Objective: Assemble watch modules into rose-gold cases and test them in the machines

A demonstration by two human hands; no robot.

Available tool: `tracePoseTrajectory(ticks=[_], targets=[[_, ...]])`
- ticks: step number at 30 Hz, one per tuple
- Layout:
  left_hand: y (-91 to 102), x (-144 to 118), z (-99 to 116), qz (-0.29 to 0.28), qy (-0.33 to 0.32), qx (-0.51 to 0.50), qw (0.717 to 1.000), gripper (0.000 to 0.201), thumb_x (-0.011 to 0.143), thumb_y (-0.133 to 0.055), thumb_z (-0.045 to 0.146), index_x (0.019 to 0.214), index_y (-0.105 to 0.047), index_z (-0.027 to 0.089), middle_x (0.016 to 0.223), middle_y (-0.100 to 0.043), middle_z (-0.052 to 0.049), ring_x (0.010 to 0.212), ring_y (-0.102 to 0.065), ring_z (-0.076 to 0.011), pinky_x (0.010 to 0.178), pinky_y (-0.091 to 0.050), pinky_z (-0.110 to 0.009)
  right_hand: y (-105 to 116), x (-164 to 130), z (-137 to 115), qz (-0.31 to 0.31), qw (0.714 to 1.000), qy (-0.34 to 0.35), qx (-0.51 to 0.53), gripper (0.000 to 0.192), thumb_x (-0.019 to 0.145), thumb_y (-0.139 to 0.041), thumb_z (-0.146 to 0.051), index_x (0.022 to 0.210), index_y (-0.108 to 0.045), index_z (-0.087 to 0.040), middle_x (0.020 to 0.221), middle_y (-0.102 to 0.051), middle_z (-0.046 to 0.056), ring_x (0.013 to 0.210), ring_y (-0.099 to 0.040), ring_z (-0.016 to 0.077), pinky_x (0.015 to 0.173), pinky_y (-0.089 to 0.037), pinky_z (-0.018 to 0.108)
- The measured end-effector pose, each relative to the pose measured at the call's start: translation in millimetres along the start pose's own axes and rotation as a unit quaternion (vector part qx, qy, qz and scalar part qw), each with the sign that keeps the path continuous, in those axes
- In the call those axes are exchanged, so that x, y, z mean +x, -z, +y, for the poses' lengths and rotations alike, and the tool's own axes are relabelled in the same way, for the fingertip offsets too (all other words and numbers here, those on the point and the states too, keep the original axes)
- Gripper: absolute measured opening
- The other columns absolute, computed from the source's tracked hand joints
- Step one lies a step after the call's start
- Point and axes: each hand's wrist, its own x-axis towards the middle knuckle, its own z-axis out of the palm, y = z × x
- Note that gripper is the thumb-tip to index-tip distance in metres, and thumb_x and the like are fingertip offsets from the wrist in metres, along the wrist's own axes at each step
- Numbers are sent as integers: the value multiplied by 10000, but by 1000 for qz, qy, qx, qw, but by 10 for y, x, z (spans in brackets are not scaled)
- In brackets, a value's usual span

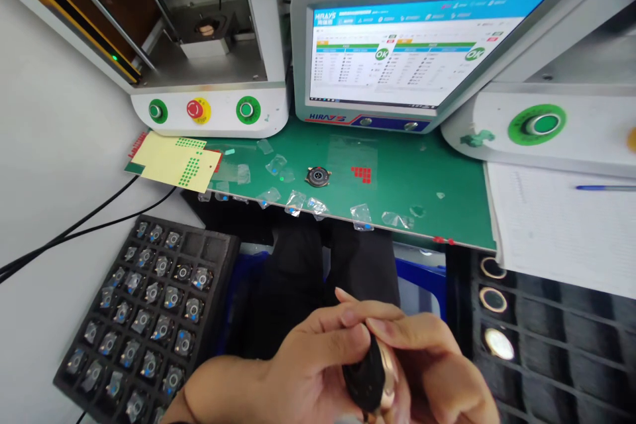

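Observation:
Low in the view, over my lap, both hands are closed around one watch case (370, 377) with a black face and a gold-coloured rim. My left hand (318, 358) has its thumb along the upper edge of the case. My right hand (432, 364) grips the other side, its thumb near the top of the rim. The fingers cover much of the case. A second watch case (318, 176) lies back side up on the green work mat (417, 179), apart from my hands.
A foam tray (228, 248) of film-wrapped watch parts stands at left. Another black tray (546, 344) at right holds several watch cases. Yellow sticker sheets (173, 162), clear film scraps (295, 202) and paper with a pen (603, 188) lie around. Behind stand a monitor (387, 59) and button panels (209, 109).

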Motion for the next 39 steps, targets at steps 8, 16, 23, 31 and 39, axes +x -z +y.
tracePoseTrajectory(ticks=[8, 16, 23, 31, 39], targets=[[26, 166, 175, 17, 37, 114, 993, 524, 803, -703, 644, 844, -638, 125, 605, -568, -7, 489, -474, -88, 491, -342, -190, 38, 483, -83, -10, 993, 114, -6, 355, 804, -768, -115, 753, -429, -209, 1133, -665, -8, 1065, -715, 229, 991, -594, 493], [325, 930, 1280, 190, -145, 860, 451, 221, 921, -629, 296, 1106, -623, 176, 1087, -656, -91, 1040, -602, -259, 948, -470, -399, 315, 756, -138, 139, 983, 121, 21, 318, 817, -726, -39, 766, -450, -189, 1045, -680, 19, 1041, -724, 183, 1013, -584, 332], [389, 1371, 1700, 164, -39, 934, 315, 397, 762, -809, 167, 1130, -661, 184, 1098, -637, -81, 1024, -641, -321, 809, -533, -388, 554, 720, 16, 165, 980, 109, 5, 302, 800, -727, -13, 813, -486, -194, 1040, -703, 49, 1008, -735, 209, 922, -627, 344], [370, 1409, 1734, 165, -36, 915, 367, 316, 722, -795, 91, 990, -690, 222, 1062, -663, -38, 977, -662, -281, 830, -518, -353, 632, 713, 53, 189, 977, 92, -28, 308, 816, -745, -92, 806, -461, -211, 1000, -688, 43, 939, -749, 219, 830, -655, 365], [477, 1450, 1859, 208, -117, 754, 612, 336, 886, -541, 438, 993, -650, 139, 944, -694, -99, 784, -695, -209, 649, -588, -304, 1015, 927, 43, 145, 947, 91, -271, 322, 834, -717, -187, 845, -402, -250, 991, -652, 36, 934, -737, 227, 743, -615, 341]])
